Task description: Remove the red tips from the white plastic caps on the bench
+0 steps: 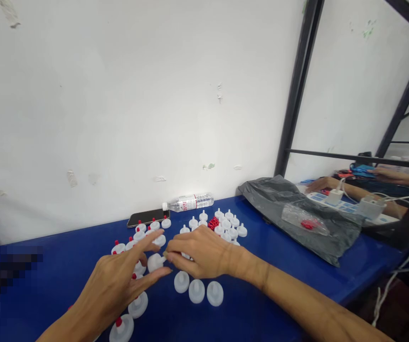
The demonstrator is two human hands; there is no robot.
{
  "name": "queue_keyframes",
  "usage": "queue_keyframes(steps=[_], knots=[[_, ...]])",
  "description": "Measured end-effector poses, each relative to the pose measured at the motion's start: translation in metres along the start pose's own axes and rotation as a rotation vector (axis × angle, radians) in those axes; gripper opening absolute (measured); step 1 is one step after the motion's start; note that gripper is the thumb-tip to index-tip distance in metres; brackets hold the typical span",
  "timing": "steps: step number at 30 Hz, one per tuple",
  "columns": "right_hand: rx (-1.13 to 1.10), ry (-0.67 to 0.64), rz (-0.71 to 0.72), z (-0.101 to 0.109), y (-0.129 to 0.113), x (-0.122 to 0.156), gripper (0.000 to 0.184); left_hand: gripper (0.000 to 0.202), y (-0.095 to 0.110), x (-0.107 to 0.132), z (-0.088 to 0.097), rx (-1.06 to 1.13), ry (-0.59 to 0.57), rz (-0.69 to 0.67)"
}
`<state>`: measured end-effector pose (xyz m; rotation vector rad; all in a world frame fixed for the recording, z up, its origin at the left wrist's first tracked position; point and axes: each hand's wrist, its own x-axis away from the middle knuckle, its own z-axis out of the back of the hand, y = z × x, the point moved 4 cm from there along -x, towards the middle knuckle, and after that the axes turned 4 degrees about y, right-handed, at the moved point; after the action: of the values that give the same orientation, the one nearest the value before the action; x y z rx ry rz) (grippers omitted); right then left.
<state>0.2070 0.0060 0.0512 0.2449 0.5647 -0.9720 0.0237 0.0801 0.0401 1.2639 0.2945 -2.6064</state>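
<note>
Curves left hand (110, 278) with thumb (154, 277) and fingers (149, 241) parted. Angles right hand (202, 251) inward with fingers (176, 259) pinched just beside left fingertips.

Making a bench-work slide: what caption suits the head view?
Left hand around a white spouted cap, right hand at its spout, with red-tipped caps nearby on a blue table.

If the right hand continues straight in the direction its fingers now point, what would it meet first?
Most likely the white cap between the thumb and fingers of the left hand. The right hand has its fingertips at the cap's spout; whether they touch is unclear.
</note>
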Motion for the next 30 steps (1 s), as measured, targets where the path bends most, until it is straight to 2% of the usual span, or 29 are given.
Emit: queue_keyframes(steps=[3,7,10,15,19,23,27,30], knots=[[0.068,0.058,-0.089,0.016,0.012,0.000,0.020,0.050,0.000,-0.003,0.010,0.042,0.038,0.196],[0.278,0.076,-0.299,0.032,0.041,0.001,0.026,0.056,0.003,-0.009,0.023,0.036,0.116,0.382],[0.372,0.088,-0.421,0.033,0.063,0.004,0.033,0.054,0.007,-0.010,0.022,0.034,0.111,0.372],[0.500,0.054,-0.543,0.024,0.093,0.013,0.038,0.046,0.006,-0.003,0.013,0.033,0.145,0.260],[0.550,-0.010,-0.532,0.021,0.105,0.013,0.039,0.051,0.000,-0.003,0.012,0.015,0.187,0.261],[0.585,-0.088,-0.473,0.017,0.111,-0.002,0.039,0.042,-0.006,-0.008,0.015,0.006,0.213,0.341],[0.602,-0.193,-0.392,-0.003,0.116,-0.023,0.038,0.024,-0.008,-0.011,0.013,-0.016,0.144,0.318],[0.604,-0.263,-0.356,-0.017,0.121,-0.032,0.034,0.022,-0.010,-0.010,0.011,-0.028,0.113,0.339]])
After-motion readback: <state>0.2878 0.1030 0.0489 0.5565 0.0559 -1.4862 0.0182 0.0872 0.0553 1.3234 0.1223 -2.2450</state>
